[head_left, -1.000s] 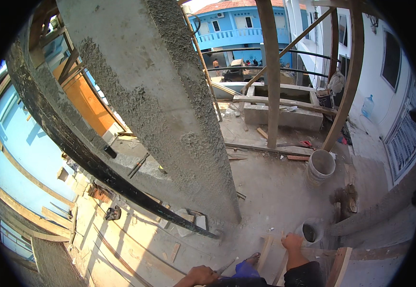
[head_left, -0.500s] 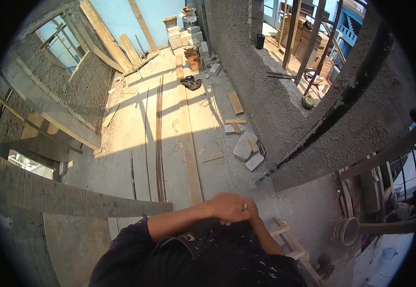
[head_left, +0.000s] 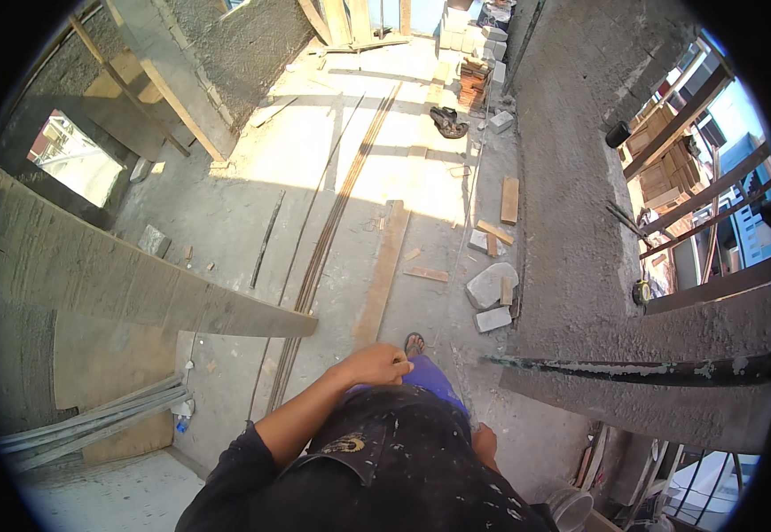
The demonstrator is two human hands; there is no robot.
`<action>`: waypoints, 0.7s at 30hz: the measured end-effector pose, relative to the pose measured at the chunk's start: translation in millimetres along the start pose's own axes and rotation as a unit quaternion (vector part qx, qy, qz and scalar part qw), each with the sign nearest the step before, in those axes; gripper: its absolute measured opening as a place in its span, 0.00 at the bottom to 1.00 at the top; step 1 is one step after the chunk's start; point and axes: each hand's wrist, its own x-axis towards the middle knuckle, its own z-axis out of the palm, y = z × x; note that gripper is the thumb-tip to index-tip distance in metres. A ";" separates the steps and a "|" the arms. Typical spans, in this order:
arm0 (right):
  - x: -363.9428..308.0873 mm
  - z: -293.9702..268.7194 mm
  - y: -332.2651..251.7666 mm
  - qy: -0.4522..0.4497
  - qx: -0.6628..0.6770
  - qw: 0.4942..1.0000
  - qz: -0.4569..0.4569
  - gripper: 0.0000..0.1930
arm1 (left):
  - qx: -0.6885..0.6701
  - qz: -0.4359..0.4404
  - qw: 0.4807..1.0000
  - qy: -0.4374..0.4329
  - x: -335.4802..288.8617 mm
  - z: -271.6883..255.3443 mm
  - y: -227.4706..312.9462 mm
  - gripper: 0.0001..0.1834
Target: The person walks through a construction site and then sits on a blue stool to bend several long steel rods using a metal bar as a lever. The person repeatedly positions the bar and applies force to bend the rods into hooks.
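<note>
The grey floor (head_left: pixel 279 164) lies sunlit at its far end between rough walls (head_left: pixel 571 204).

Right hand (head_left: pixel 485 441) partly hidden, bucket (head_left: pixel 571 510) cropped (below)

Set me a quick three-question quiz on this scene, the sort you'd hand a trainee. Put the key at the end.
1. True or false: the left hand is touching the bucket.
2. What sort of bundle runs along the floor, left of the long plank in the middle?
3. Fill the blank: the far part of the floor is sunlit, while the part nearest the person lies in ____.

Key:
1. False; the two are well apart.
2. A bundle of thin brown rods.
3. Shade.
</note>
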 end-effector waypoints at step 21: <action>182.5 -29.2 17.3 -0.338 -0.025 0.926 -0.169 0.21 | 0.003 -0.050 0.994 0.095 134.7 -106.4 -34.2 0.17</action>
